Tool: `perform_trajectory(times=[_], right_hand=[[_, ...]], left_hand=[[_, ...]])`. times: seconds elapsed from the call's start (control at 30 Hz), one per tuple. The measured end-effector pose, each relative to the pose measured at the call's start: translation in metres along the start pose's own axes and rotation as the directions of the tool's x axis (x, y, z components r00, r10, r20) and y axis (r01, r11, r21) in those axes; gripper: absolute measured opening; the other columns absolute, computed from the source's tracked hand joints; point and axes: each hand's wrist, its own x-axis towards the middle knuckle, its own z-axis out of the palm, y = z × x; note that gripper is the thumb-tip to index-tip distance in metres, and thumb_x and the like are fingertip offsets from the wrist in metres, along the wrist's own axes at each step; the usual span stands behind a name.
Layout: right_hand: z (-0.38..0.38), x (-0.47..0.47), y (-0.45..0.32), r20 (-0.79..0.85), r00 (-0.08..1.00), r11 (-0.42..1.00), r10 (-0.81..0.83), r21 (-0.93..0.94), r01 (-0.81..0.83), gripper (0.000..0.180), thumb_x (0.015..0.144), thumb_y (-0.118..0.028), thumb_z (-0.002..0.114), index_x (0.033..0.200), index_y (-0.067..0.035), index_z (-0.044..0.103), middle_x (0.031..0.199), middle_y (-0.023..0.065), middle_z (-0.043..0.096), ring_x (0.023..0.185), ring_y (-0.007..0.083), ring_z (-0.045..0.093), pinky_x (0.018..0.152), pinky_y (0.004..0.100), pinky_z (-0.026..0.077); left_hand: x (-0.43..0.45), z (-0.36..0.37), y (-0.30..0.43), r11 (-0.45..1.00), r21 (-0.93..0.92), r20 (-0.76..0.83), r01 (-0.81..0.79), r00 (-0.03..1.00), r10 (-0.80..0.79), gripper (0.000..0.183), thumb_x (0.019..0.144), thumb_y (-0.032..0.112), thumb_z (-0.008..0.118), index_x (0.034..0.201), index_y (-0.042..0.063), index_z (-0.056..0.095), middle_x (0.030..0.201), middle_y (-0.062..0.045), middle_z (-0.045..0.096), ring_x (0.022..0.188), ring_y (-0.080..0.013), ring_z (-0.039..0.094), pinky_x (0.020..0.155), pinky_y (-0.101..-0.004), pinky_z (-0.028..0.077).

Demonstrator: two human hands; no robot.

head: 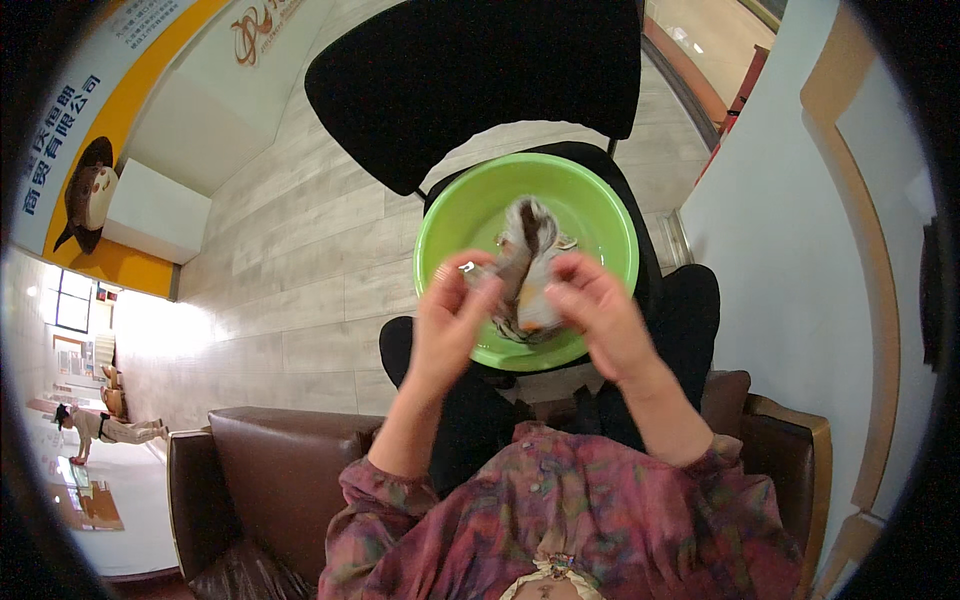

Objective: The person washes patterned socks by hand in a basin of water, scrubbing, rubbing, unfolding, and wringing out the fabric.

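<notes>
A green plastic basin (523, 360) stands on the seat of a black chair in front of me, with a little water in it. A wet grey-and-white cloth item (540, 296) with dark and orange patches spans the middle of the basin between my hands; its exact kind is unclear. My left hand (454, 307) is at the item's left side, blurred, fingers curled near a shiny, see-through spot. On the other side my right hand (600, 311) has its thumb and fingertips at the item's right edge, also blurred. Whether either one grips the cloth cannot be told.
The black chair's backrest (480, 75) rises beyond the basin. I sit on a brown leather sofa (292, 450). To the right runs a white wall (757, 225). A white box-like block (157, 214) is at the left, and a person (105, 427) bends over farther off at lower left.
</notes>
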Motion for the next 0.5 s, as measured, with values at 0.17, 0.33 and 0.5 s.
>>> perform_trajectory(times=[0.17, 0.33, 0.5], right_hand=[[0.004, -0.012, 0.013, 0.102, 0.975, 0.961, 0.198, 0.174, -0.213, 0.034, 0.090, -0.014, 0.052, 0.118, 0.002, 0.047, 0.109, 0.0073, 0.057, 0.094, 0.0130, 0.057, 0.084, 0.0264, 0.045], [-0.017, -0.012, 0.012, 0.119, 0.986, 0.976, 0.119, -0.194, -0.094, 0.024, 0.087, -0.013, 0.057, 0.105, 0.003, 0.058, 0.099, 0.0075, 0.061, 0.093, 0.0131, 0.057, 0.081, 0.0258, 0.047], [-0.046, -0.003, 0.026, -0.068, 0.995, 0.946, -0.071, -0.321, 0.045, 0.033, 0.082, -0.006, 0.061, 0.114, 0.001, 0.053, 0.106, 0.0077, 0.058, 0.098, 0.0134, 0.055, 0.082, 0.0259, 0.046]], left_hand=[[-0.020, 0.011, -0.032, 0.919, 0.338, 0.033, -0.204, 0.978, 0.205, 0.055, 0.073, 0.014, 0.075, 0.119, 0.000, 0.048, 0.107, -0.005, 0.056, 0.097, -0.0115, 0.054, 0.082, -0.0256, 0.045], [-0.020, 0.003, -0.030, 0.999, 0.032, -0.027, -0.025, 0.999, 0.025, 0.024, 0.083, 0.007, 0.062, 0.106, 0.000, 0.058, 0.092, -0.002, 0.059, 0.079, -0.0071, 0.054, 0.067, -0.0213, 0.045], [-0.023, -0.002, -0.029, 1.000, 0.016, 0.005, -0.003, 1.000, 0.003, 0.023, 0.083, 0.008, 0.063, 0.103, 0.000, 0.059, 0.086, 0.000, 0.059, 0.072, -0.0056, 0.052, 0.061, -0.0197, 0.044]])
